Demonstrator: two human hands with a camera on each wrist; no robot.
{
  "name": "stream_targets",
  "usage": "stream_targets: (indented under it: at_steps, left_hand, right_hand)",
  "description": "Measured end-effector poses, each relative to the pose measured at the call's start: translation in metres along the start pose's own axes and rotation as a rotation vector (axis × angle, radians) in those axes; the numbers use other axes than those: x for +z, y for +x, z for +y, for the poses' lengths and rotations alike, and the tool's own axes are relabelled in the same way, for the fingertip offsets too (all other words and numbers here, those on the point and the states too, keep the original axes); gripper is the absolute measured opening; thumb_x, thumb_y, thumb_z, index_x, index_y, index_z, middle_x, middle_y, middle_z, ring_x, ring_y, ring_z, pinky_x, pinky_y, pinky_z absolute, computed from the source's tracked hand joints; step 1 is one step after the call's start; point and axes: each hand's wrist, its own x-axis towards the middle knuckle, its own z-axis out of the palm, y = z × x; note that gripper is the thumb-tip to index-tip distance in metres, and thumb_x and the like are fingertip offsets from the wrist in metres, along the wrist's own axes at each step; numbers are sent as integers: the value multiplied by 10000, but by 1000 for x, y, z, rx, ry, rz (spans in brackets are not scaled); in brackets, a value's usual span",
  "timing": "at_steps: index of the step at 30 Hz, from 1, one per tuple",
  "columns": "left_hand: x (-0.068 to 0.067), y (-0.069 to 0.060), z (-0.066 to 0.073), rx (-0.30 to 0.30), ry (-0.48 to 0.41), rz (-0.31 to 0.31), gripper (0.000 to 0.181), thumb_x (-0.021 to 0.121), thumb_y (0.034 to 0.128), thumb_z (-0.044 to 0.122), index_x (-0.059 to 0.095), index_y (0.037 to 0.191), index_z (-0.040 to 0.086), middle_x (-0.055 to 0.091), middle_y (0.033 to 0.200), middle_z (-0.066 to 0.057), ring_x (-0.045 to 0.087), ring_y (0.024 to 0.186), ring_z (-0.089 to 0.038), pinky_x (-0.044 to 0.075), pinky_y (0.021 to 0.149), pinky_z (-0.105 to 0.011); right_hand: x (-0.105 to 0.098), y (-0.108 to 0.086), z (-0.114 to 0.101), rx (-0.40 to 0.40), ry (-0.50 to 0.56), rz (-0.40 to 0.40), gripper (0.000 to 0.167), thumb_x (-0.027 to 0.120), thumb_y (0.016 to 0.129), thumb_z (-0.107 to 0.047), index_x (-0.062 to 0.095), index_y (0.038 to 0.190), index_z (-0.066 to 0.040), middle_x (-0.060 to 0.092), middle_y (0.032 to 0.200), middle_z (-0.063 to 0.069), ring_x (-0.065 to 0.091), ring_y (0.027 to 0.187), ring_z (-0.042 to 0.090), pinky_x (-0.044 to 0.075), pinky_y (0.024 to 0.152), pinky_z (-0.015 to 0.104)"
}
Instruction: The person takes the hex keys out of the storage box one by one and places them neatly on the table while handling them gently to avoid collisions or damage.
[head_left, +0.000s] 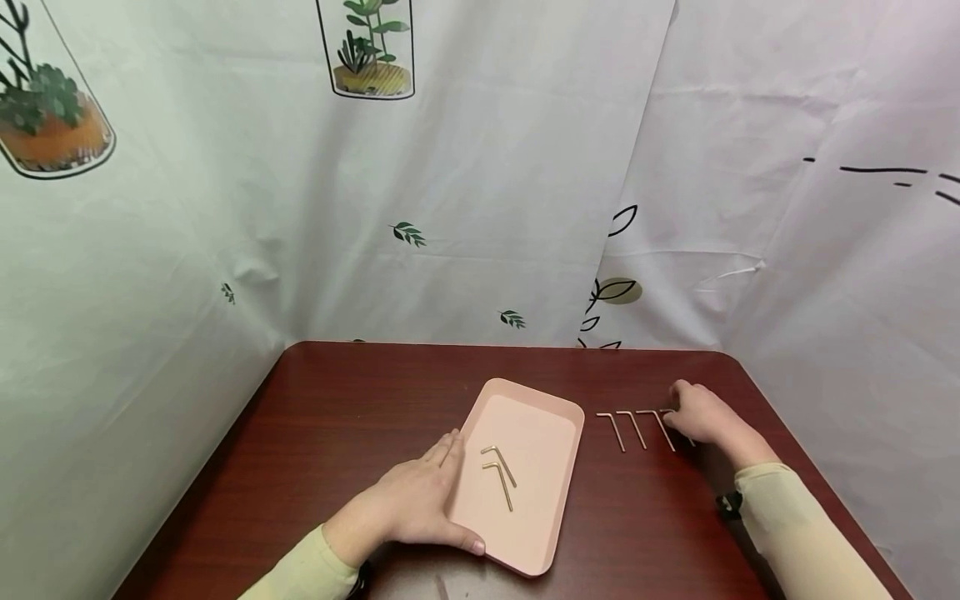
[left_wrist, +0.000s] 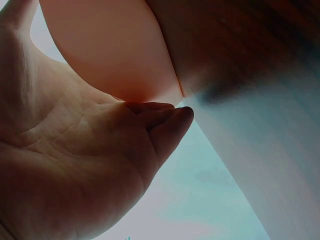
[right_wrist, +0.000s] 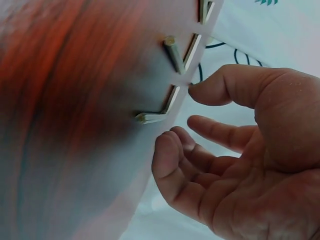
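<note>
Pink tray [head_left: 540, 433] holds two keys [head_left: 505, 489], straight-fingered left hand [head_left: 420, 502] against it, while to its right the right hand [head_left: 706, 417], fingers parted, seems at pickup, next needing to pinch the end key [right_wrist: 171, 101].

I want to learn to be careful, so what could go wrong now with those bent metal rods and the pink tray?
The right hand might bump a neighbour, because the bent metal rods on the table lie close together. A rod that thin could also slip while being picked up. And if the left hand pushes the pink tray, the two loose rods inside may slide.
</note>
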Motion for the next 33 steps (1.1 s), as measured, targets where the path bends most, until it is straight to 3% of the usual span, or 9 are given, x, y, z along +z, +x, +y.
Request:
stream_targets:
  at_steps: [5, 15, 20, 33]
  left_hand:
    - [0, 0, 0, 6, 4, 4, 1536, 764, 722, 964, 256, 1716, -92, 295, 1774, -298, 364, 1636, -392, 552, 1102, -553]
    - [0, 0, -2, 17, 10, 11, 1532, 754, 727, 969, 263, 1712, -97, 302, 1768, -305, 365, 1634, -397, 540, 1124, -540]
    - [0, 0, -2, 20, 15, 12, 1532, 752, 727, 971, 265, 1710, -98, 305, 1766, -307, 368, 1633, -398, 543, 1122, -537]
    - [-1, 0, -1, 15, 14, 12, 1537, 757, 722, 971, 263, 1712, -96, 307, 1767, -304, 374, 1631, -393, 558, 1095, -552]
  right_hand:
    - [3, 1, -9, -31, -9, 97, 497, 748, 963, -120, 571, 1321, 174, 640, 1177, 379, 654, 1057, 495, 543, 897, 645]
    - [11, 0, -37, -101, 20, 209, 463, 777, 910, -132, 618, 1289, 82, 622, 1127, 286, 630, 934, 398, 536, 836, 602]
    - [14, 0, -52, -121, 19, 237, 473, 765, 873, -128, 628, 1287, 55, 606, 1077, 233, 603, 925, 390, 521, 815, 588]
    - [20, -3, -83, -155, 34, 246, 512, 748, 851, -113, 623, 1329, 20, 612, 1159, 219, 611, 976, 380, 527, 841, 566]
